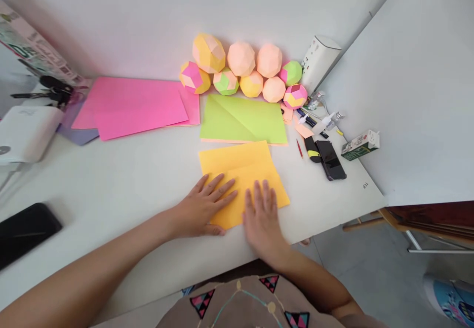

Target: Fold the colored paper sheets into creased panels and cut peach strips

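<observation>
Two overlapping pieces or layers of yellow-orange paper (246, 158) lie at the front middle of the white table, a crease or edge running across them. My left hand (207, 202) rests flat on the paper's left side, fingers spread. On its right part lies my right hand (262, 214), palm down with fingers stretched out and close together. Neither hand grips anything. Just behind the yellow paper is a stack of green paper (242, 118), with a pale pink sheet showing at its front edge.
Pink paper (140, 106) spreads at the back left, near a white power bank (27, 133). Several paper balls (240, 59) are piled against the wall. A phone (330, 160), a cutter (311, 149) and a small carton (361, 144) lie right. Another black phone (27, 232) is at left.
</observation>
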Tool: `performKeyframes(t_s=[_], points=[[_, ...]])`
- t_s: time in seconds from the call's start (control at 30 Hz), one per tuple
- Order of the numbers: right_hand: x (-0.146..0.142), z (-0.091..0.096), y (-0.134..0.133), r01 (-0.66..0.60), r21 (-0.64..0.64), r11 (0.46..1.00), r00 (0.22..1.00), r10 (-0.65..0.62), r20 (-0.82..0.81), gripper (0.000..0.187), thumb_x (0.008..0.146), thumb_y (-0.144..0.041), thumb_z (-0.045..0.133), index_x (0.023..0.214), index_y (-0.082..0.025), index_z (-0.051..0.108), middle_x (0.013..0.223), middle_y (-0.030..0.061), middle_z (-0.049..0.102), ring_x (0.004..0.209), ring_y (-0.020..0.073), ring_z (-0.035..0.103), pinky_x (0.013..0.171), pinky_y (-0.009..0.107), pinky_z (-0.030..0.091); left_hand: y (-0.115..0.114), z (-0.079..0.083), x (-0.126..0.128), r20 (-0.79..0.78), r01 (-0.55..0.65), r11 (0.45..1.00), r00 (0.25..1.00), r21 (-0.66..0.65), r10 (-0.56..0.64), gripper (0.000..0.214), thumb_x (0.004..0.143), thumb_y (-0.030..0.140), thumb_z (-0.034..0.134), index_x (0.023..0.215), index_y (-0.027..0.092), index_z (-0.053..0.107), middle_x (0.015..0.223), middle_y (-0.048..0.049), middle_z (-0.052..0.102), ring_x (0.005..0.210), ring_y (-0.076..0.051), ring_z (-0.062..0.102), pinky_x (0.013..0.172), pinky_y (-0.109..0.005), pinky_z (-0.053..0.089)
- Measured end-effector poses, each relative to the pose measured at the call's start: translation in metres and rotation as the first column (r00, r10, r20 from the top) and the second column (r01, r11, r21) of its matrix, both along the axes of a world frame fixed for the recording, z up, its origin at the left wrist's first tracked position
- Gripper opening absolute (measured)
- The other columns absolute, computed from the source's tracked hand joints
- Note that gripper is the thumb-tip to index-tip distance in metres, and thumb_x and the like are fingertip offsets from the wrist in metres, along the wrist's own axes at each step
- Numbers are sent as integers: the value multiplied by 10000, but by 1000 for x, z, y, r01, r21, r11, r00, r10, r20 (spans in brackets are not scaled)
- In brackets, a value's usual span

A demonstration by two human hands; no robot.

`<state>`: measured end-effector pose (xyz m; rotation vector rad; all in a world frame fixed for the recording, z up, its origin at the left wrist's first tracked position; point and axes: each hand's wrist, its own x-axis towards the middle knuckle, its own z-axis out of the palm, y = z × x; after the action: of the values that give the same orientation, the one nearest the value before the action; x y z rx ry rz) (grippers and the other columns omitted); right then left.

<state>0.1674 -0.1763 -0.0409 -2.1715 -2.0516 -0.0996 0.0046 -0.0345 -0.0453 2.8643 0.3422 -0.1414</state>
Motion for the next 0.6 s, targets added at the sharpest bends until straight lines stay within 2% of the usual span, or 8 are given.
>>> performKeyframes(t_s=[0.07, 0.17, 0.23, 0.3, 0.4, 0.47, 0.53, 0.6], points=[[-21, 0, 5, -147, -16, 989, 989, 147, -23, 516, 913, -223, 422, 1390, -33, 369, 1503, 210, 252, 1420, 354, 8, 1106, 589, 225, 0, -2, 0, 16, -7, 1000, 1000, 2, 7, 870, 770, 772, 379, 1470, 283, 209, 1555, -61, 164, 1429, -336, 30, 1117, -524, 23], [-27, -1, 7, -181, -43, 982, 983, 180, -37, 530, 913, -236, 416, 1397, -29, 358, 1501, 211, 255, 1419, 358, 19, 1107, 578, 231, 1, -3, 0, 3, -8, 1000, 1000, -15, 8, 878, 763, 774, 389, 1470, 283, 212, 1557, -59, 155, 1430, -337, 19, 1116, -524, 9], [-8, -2, 1, -125, -54, 991, 992, 124, -19, 513, 909, -205, 395, 1400, -61, 367, 1495, 205, 273, 1419, 359, 25, 1089, 594, 247, 1, -3, -1, -17, -2, 999, 1000, -32, 1, 912, 748, 800, 361, 1473, 269, 203, 1559, -66, 123, 1429, -342, -1, 1113, -527, -16], [24, -3, -8, -25, -41, 999, 999, 26, 27, 492, 903, -172, 370, 1381, -54, 393, 1472, 227, 307, 1416, 367, 23, 1068, 618, 255, 1, -2, 0, -30, 2, 999, 1000, -50, -4, 937, 740, 811, 352, 1479, 263, 174, 1559, -67, 88, 1427, -346, -18, 1111, -531, -32], [75, 1, -22, 139, 16, 990, 985, -140, 105, 466, 911, -179, 361, 1343, -15, 423, 1422, 278, 349, 1405, 397, 63, 1029, 635, 292, 5, 2, 2, -44, 5, 996, 999, -90, -9, 939, 743, 789, 391, 1482, 263, 150, 1558, -60, 55, 1426, -348, -35, 1112, -543, -30], [95, 7, -26, 163, 92, 982, 978, -173, 115, 443, 913, -187, 369, 1322, -37, 448, 1409, 274, 357, 1393, 404, 120, 1006, 645, 309, 12, 4, 4, -49, 14, 992, 999, -124, -20, 953, 731, 770, 449, 1480, 254, 165, 1557, -62, 54, 1425, -349, -34, 1114, -553, -19], [96, 13, -23, 32, 156, 987, 996, -44, 78, 403, 911, -167, 378, 1291, -91, 488, 1378, 236, 398, 1356, 359, 253, 995, 584, 367, 23, 6, 5, -18, 36, 987, 999, -155, -39, 964, 708, 744, 524, 1472, 252, 203, 1558, -68, 62, 1428, -342, -10, 1124, -543, 13], [82, 16, -16, -209, 177, 962, 978, 206, 32, 363, 908, -137, 387, 1237, -155, 541, 1295, 175, 485, 1251, 274, 411, 961, 472, 437, 36, 7, 3, 54, 45, 983, 998, -175, -36, 883, 716, 689, 582, 1442, 276, 298, 1561, -63, 86, 1432, -321, 25, 1137, -504, 80]])
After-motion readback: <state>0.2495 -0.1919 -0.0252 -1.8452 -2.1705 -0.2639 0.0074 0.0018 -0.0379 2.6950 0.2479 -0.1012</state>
